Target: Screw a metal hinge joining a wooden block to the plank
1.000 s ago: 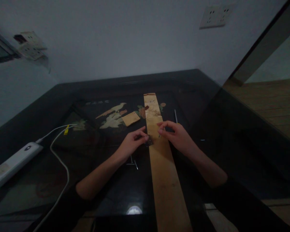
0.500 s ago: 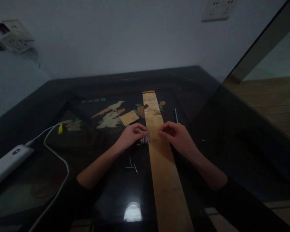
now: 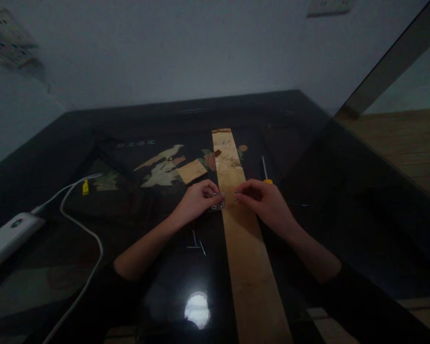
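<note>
A long wooden board (image 3: 251,267) lies lengthwise across the dark glossy table. At its left edge, my left hand (image 3: 200,198) pinches a small metal hinge (image 3: 220,203) with holes in its leaves; the fingers cover part of it. My right hand (image 3: 263,198) is over the board's right side, thumb and forefinger closed on a tiny shiny metal piece (image 3: 236,194), too small to tell its kind. Three thin metal nails or screws (image 3: 197,245) lie on the table left of the board. Beyond my right hand lies a screwdriver (image 3: 268,181) with a yellow handle.
A small square wood piece (image 3: 192,171) rests behind my left hand. On the left are a white power strip (image 3: 12,239), its cable (image 3: 99,243) and a yellow tag (image 3: 85,187). The dark table (image 3: 157,301) bears bird and leaf decoration and meets a wall at the back.
My left hand has shifted the hinge slightly right, onto the board's left edge. My right hand keeps its pinch in nearly the same place. The whole view has moved a little.
</note>
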The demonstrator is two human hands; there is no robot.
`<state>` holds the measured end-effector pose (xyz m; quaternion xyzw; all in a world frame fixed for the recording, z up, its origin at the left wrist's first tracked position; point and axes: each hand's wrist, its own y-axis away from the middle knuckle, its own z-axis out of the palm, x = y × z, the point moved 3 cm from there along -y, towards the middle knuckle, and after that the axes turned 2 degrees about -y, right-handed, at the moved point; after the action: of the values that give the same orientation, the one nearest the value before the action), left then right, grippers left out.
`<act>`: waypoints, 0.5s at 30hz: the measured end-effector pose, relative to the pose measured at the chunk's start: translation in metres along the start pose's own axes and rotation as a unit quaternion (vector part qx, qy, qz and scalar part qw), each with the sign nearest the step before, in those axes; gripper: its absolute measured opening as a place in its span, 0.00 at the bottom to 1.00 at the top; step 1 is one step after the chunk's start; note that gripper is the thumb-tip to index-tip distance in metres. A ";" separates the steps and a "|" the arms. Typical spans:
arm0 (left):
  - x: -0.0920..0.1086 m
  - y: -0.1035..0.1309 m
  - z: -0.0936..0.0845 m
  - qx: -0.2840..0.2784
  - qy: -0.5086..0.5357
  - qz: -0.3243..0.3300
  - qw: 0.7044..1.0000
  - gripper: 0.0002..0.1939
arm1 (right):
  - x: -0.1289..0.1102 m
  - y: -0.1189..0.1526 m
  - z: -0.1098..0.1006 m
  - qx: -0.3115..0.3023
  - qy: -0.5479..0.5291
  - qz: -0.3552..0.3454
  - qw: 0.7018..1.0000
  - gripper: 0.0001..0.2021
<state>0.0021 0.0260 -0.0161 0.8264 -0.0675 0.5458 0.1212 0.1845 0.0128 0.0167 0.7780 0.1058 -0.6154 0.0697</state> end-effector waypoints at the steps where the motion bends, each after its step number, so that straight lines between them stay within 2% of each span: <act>1: 0.000 0.000 0.000 -0.004 0.000 -0.002 1.000 0.11 | 0.000 0.000 0.000 0.001 0.002 -0.003 1.000 0.04; 5: -0.001 0.000 0.000 -0.006 -0.021 0.001 1.000 0.11 | 0.000 0.000 0.001 0.007 0.000 -0.020 1.000 0.04; 9: 0.003 0.002 0.000 0.018 -0.069 0.024 0.997 0.09 | 0.003 -0.002 0.003 0.014 0.001 -0.025 1.000 0.05; 15: 0.017 0.010 0.002 0.064 -0.223 0.097 0.968 0.08 | 0.001 -0.004 0.005 0.034 0.008 -0.039 0.999 0.07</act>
<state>0.0077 0.0163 0.0002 0.9227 -0.1378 0.3600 -0.0041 0.1790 0.0151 0.0141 0.7799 0.1156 -0.6148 0.0189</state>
